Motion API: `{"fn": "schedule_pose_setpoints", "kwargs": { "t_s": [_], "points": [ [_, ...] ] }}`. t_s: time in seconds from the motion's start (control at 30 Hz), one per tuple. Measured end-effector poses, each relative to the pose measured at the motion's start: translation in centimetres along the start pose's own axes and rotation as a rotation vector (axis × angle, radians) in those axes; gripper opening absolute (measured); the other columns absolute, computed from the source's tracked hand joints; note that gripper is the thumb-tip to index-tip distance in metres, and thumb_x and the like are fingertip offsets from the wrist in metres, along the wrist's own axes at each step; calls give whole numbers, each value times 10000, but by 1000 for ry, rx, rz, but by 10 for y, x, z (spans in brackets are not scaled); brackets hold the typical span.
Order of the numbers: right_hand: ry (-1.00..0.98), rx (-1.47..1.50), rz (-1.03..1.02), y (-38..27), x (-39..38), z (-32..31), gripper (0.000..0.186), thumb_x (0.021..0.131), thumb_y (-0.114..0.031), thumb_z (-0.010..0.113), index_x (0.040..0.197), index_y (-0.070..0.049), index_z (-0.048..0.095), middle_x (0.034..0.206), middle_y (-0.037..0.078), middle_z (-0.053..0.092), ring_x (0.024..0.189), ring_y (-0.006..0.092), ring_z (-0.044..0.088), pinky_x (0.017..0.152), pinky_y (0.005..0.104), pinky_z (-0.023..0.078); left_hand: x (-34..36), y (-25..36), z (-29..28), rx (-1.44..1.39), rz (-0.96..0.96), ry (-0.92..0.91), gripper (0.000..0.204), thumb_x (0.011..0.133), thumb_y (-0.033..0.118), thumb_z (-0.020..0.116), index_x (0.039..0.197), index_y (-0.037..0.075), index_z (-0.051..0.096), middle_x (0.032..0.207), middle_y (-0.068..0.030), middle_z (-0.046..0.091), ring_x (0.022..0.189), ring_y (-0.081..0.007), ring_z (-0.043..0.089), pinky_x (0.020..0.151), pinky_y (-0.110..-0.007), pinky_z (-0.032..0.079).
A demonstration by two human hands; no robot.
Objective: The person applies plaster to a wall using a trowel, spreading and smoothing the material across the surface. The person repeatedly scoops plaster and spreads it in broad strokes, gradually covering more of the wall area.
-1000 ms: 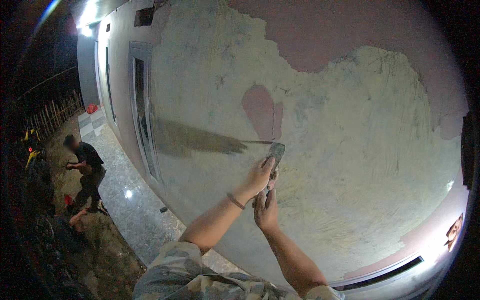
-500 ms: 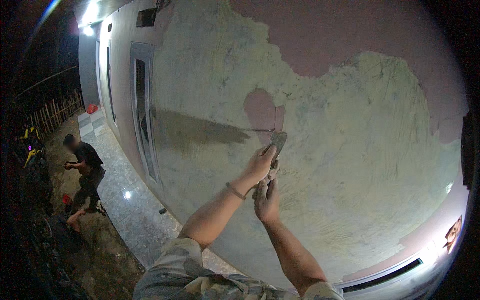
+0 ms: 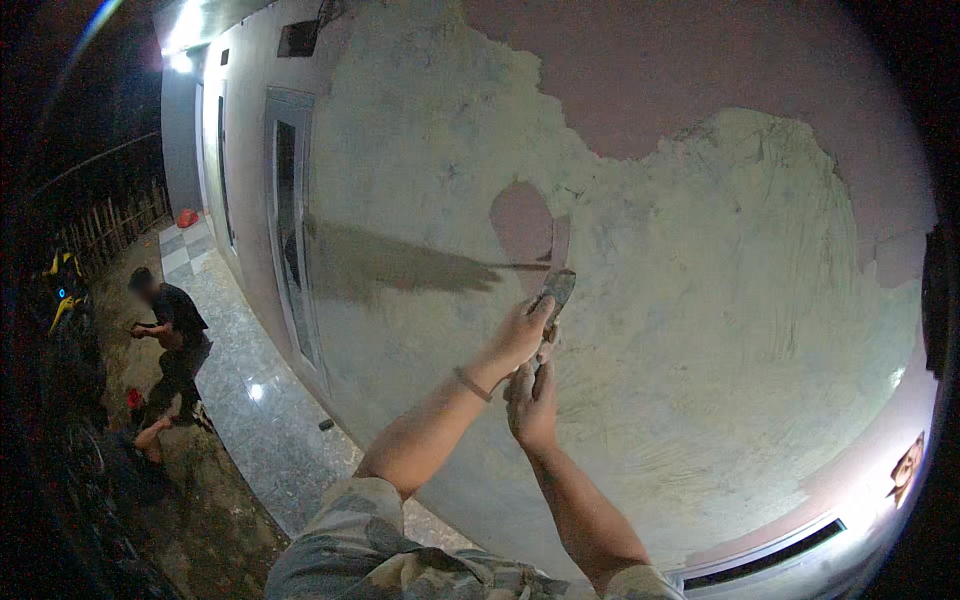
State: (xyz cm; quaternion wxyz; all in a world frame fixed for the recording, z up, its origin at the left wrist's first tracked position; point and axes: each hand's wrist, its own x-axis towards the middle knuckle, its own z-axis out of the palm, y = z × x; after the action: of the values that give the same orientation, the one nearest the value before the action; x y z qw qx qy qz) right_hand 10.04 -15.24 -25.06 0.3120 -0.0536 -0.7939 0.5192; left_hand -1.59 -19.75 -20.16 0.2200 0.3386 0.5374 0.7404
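Observation:
My left hand (image 3: 522,335) is closed around a grey, putty-smeared scraper (image 3: 563,285), its thumb lying along it. From the tool's upper end a thin dark edge juts left across the wall. Just below, my right hand (image 3: 533,400) has its fingers bent upward against the left hand's underside; what they grip, if anything, is hidden. Behind both hands stands a wall (image 3: 700,330) coated in pale greenish putty. A rounded bare pink patch (image 3: 522,222) shows right above the tool, and a dark shadow (image 3: 400,262) falls to its left.
Uncoated pink wall (image 3: 680,60) runs along the top. To the left are a framed door (image 3: 290,200), a tiled walkway (image 3: 250,400) and a person (image 3: 175,325) bending on the lower ground. A red object (image 3: 187,218) lies on the tiles. A dark slot (image 3: 770,553) shows at lower right.
The scraper's upper end has tilted slightly, so more of its thin edge shows against the pink patch. Both hands keep nearly the same place.

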Motion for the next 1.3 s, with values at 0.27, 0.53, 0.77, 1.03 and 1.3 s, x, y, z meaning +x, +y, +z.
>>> {"fn": "schedule_pose_setpoints", "kwargs": {
  "t_s": [0.27, 0.53, 0.77, 1.03, 1.3],
  "points": [
    [4, 0, 6, -27, 34, 1, 258, 1165, -248, 440, 1298, -28, 464, 897, 19, 574, 739, 101, 539, 660, 298, 478, 34, 33, -2, -73, 254, 100, 436, 1125, 408, 465, 860, 66, 522, 680, -42, 556, 513, -149, 493, 496, -343, 418],
    [15, -54, 17, -8, 18, 3, 295, 1156, -236, 438, 1325, 2, 477, 875, 40, 587, 718, 130, 559, 649, 324, 494, 9, 16, 8, -115, 128, 102, 412, 1125, 422, 486, 935, 60, 535, 676, -45, 555, 522, -159, 513, 503, -358, 437],
    [33, -362, -124, -20, 59, -11, 338, 1141, -272, 480, 1258, 45, 502, 890, 114, 658, 716, 191, 632, 661, 367, 520, 43, 51, -7, -125, 65, 46, 419, 1112, 446, 510, 955, 64, 578, 745, -32, 589, 573, -161, 538, 550, -359, 460],
    [85, -238, -68, -9, 41, -9, 400, 1137, -303, 491, 1343, 39, 504, 903, 95, 656, 724, 185, 627, 674, 374, 521, 23, 34, 5, -114, 220, 35, 491, 1129, 477, 445, 870, 70, 534, 665, -31, 548, 511, -159, 513, 520, -363, 444],
    [-37, -37, 230, 48, -58, -42, 488, 1141, -285, 456, 1512, 27, 401, 851, 99, 638, 648, 164, 601, 563, 332, 505, -23, -96, 44, 282, 147, 222, 535, 1115, 521, 449, 918, 41, 581, 792, -60, 618, 691, -170, 585, 664, -347, 476]
  ]
}}
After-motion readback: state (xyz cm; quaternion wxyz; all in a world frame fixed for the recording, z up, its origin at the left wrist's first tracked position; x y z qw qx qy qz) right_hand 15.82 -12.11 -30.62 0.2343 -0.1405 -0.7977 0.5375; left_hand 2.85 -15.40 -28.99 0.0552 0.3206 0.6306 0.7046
